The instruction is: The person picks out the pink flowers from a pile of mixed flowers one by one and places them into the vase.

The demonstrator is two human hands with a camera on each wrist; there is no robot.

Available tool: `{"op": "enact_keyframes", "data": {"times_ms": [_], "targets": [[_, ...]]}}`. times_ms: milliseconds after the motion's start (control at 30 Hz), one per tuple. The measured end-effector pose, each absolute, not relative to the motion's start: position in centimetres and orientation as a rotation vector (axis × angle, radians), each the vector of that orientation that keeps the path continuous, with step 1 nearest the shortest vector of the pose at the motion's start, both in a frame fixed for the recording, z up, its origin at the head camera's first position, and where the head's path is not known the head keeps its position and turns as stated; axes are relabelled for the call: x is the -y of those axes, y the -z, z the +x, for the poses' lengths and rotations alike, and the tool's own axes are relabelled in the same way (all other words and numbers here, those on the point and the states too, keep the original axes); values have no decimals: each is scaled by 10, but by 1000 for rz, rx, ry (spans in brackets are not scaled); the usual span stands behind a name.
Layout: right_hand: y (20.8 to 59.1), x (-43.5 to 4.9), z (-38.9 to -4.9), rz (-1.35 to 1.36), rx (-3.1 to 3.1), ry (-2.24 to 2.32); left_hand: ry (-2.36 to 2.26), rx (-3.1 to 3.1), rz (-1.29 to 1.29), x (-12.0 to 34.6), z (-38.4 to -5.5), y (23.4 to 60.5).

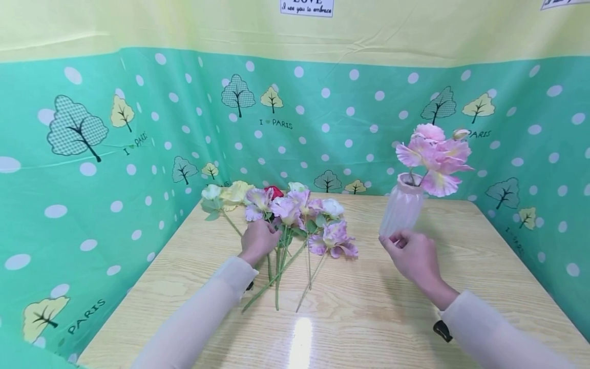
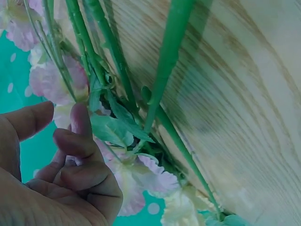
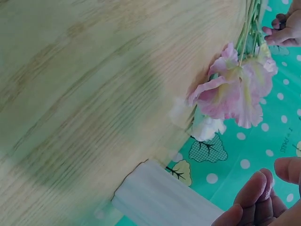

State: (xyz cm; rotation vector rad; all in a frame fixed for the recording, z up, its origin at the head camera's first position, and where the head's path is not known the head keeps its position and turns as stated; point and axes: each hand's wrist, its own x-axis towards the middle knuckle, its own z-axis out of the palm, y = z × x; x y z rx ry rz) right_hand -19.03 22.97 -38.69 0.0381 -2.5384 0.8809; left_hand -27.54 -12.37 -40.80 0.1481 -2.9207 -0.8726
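My left hand (image 1: 260, 238) is over a heap of artificial flowers, fingers loosely bent. In the left wrist view its thumb and index finger stand apart beside thin green stems (image 2: 96, 52), with nothing gripped between them. Lavender flowers (image 1: 334, 238) make up much of the heap, along with a yellow flower (image 1: 237, 193), a red flower (image 1: 274, 192) and white flowers (image 1: 333, 207). On the right, a pale ribbed vase (image 1: 402, 207) stands upright with pink flowers (image 1: 435, 154) in it. My right hand (image 1: 415, 256) is at the vase's lower front, its fingers loosely bent and holding nothing.
The light wooden table (image 1: 359, 318) carries everything. Stems from the heap point toward its front edge. A green and yellow curtain (image 1: 286, 138) with dots and trees closes off the back and both sides. Dark straps (image 1: 442, 330) show at the wrists.
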Motion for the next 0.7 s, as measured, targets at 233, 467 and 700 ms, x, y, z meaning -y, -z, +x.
{"op": "enact_keyframes", "data": {"times_ms": [233,467,700], "targets": [[389,-229,-190,44,2533,-870,889,2939,149,124,-278,413],[390,-229,-189,31,2539,-873,868,2966,144,125,-281,420],[392,-227,-188,25,2547,-882,1038,2918,199,127,-281,423]]}}
